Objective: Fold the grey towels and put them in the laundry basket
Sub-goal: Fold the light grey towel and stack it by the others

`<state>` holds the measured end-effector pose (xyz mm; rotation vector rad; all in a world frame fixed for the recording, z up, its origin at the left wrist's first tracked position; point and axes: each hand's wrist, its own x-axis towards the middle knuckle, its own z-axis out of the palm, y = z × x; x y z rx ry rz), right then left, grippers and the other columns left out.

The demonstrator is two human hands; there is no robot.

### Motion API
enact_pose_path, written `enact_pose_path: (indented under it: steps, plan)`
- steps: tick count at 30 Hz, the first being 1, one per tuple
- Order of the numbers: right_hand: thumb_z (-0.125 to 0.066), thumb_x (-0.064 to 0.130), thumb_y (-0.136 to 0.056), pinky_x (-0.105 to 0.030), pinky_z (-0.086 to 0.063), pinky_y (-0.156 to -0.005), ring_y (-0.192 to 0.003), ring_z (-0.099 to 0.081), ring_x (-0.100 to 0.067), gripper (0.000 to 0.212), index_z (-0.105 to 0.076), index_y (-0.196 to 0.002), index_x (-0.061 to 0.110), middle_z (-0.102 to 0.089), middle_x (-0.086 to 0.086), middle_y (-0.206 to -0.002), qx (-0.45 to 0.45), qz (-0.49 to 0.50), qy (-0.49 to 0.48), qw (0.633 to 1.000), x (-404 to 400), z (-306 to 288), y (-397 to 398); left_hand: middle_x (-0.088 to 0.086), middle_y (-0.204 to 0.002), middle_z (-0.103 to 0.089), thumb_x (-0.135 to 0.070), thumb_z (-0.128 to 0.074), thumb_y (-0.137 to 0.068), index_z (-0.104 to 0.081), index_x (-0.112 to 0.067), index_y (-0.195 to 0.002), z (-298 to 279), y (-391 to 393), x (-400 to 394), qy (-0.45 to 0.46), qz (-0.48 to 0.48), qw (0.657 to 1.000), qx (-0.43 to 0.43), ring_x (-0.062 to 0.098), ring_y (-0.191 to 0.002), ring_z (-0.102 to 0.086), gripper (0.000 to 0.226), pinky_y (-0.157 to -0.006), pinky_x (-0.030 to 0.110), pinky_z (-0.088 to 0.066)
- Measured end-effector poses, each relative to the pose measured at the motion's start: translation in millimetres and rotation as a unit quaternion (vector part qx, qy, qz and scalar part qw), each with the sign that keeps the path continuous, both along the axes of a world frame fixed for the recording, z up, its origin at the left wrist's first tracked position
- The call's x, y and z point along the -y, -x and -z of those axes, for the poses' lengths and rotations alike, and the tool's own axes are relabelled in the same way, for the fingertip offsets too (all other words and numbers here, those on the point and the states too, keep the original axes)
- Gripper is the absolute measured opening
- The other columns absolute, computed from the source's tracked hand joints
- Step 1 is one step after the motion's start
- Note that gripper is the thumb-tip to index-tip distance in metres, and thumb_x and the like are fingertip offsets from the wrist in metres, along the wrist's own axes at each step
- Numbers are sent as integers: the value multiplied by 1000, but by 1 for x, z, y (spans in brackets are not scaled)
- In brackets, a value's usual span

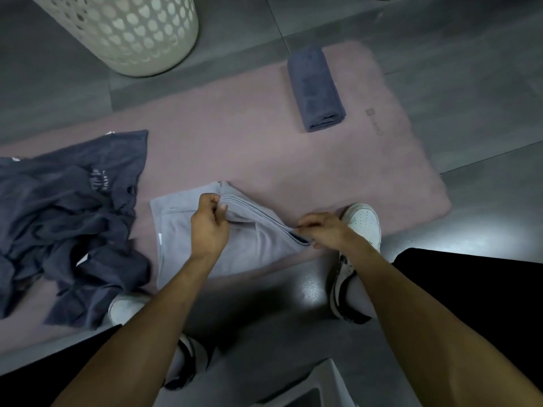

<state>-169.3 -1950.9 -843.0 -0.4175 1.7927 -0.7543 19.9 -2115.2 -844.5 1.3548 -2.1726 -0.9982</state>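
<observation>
A light grey towel lies partly folded on the pink mat in front of me. My left hand pinches its layered upper edge near the far corner. My right hand pinches the same layered edge at the near right corner, lifted slightly off the mat. A darker grey towel, folded into a narrow bundle, rests at the mat's far right. The white perforated laundry basket stands on the floor at the top left.
A heap of dark blue clothing covers the mat's left side. My white shoes stand at the mat's near edge, one partly on it. Grey tiled floor surrounds the mat. A pale boxy object sits at the bottom edge.
</observation>
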Motion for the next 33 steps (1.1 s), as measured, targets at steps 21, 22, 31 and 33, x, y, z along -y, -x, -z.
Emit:
enact_pose_path:
  steps: [21, 22, 31, 33]
  plan:
    - [-61, -2, -82, -38, -61, -55, -47, -64, -24, 24, -62, -59, 5, -63, -18, -63, -91, 211, 116, 966, 72, -143, -8, 8, -85, -64, -9, -45, -96, -43, -23, -90, -154, -22, 71, 36, -28, 997, -67, 28, -66, -66, 16, -66, 42, -55]
    - [-59, -4, -83, -33, -59, -53, -45, -64, -20, 21, -61, -63, 3, -63, -17, -65, -97, 210, 146, 962, 82, -167, -10, 7, -84, -61, -6, -44, -97, -42, -23, -87, -173, -23, 79, 14, -50, 993, -110, 25, -62, -65, 19, -66, 43, -57]
    - [-60, 4, -81, -39, -60, -65, -59, -70, -23, 16, -63, -69, 15, -68, -9, -63, -259, 155, 321, 898, 134, -320, -32, 7, -77, -61, -2, -37, -101, -47, -19, -107, -294, -57, 97, -5, -138, 955, -264, 15, -52, -65, 21, -58, 28, -59]
    - [-60, 8, -75, -38, -60, -64, -61, -70, -25, 8, -66, -69, 10, -69, -9, -62, -330, 107, 303, 888, 131, -325, -30, 3, -80, -66, -6, -45, -98, -59, -19, -103, -295, -65, 95, 31, -98, 966, -237, 20, -68, -69, 20, -72, 38, -60]
